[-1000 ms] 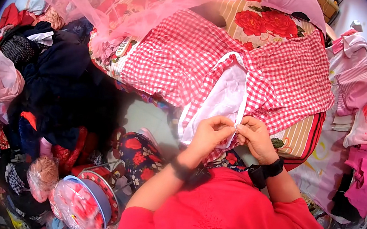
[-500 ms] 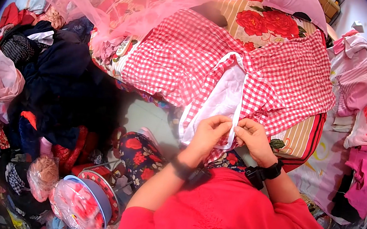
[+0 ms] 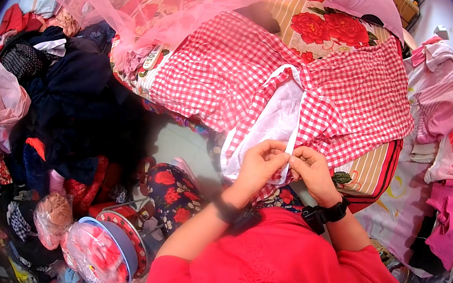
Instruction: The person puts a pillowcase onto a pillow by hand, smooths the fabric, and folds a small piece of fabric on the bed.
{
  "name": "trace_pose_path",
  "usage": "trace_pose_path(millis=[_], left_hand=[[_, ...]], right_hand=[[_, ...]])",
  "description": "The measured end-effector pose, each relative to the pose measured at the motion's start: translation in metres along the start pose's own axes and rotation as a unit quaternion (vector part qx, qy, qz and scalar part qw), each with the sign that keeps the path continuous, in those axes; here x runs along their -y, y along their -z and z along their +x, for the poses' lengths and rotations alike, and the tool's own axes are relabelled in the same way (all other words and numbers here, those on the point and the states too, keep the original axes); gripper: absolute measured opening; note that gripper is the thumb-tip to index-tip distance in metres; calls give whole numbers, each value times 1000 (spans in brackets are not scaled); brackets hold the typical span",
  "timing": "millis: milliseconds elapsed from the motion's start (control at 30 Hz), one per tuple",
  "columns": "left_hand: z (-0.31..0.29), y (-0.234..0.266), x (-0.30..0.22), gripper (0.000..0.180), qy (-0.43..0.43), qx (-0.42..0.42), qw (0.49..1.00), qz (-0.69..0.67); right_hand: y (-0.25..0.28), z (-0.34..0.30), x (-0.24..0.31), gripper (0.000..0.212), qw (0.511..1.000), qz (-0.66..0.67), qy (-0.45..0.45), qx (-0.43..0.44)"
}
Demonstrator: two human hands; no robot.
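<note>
Across the front of a bed dressed in a beige-striped cover with big red roses (image 3: 329, 32), the red-and-white checked cloth garment (image 3: 358, 99) lies spread out, its near part hanging over the edge toward the person's lap. Where it opens, you can see a plain white inner cloth (image 3: 278, 117), framed by a narrow white fabric edging strip (image 3: 295, 125).

From where I'm standing, both hands are at work on that strip. The bare left hand (image 3: 262, 162) has thumb and forefinger pinched closed on it, and the bare right hand (image 3: 313, 171) pinches it from just beside, the fingertips all but meeting. Exactly how the cloth folds between them is too small to tell.

I'd expect it to handle as light, limp stuff: the checks crease softly, so it should give rather than spring back. Nothing looks fragile, though the thin strip could roll or slip if held loosely. The edging is the place to hold, between fingertips set close together; the wide checked panels would only bunch, and their spread over the bed probably steadies the rest.
</note>
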State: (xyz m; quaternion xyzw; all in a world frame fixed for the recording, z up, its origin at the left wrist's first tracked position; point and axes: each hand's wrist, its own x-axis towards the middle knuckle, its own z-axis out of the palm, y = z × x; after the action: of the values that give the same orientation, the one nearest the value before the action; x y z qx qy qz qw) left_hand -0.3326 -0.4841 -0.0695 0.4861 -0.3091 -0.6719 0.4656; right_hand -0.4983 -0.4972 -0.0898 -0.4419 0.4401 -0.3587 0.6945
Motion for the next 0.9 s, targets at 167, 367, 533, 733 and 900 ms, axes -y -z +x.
trace_pose_path(millis=[167, 367, 533, 733, 900], left_hand=[[7, 9, 15, 19, -21, 26, 998, 46], [8, 6, 16, 17, -52, 14, 996, 71], [12, 9, 23, 16, -61, 8, 994, 93], [8, 1, 16, 8, -63, -18, 991, 117], [10, 0, 25, 9, -116, -12, 985, 127]], right_hand=[[2, 0, 0, 7, 1000, -4, -3, 12], [-2, 0, 2, 9, 1000, -11, 2, 0], [-4, 0, 2, 7, 1000, -23, 1, 4], [-4, 2, -4, 6, 989, -69, 67, -110], [-10, 1, 11, 11, 996, -28, 27, -76]])
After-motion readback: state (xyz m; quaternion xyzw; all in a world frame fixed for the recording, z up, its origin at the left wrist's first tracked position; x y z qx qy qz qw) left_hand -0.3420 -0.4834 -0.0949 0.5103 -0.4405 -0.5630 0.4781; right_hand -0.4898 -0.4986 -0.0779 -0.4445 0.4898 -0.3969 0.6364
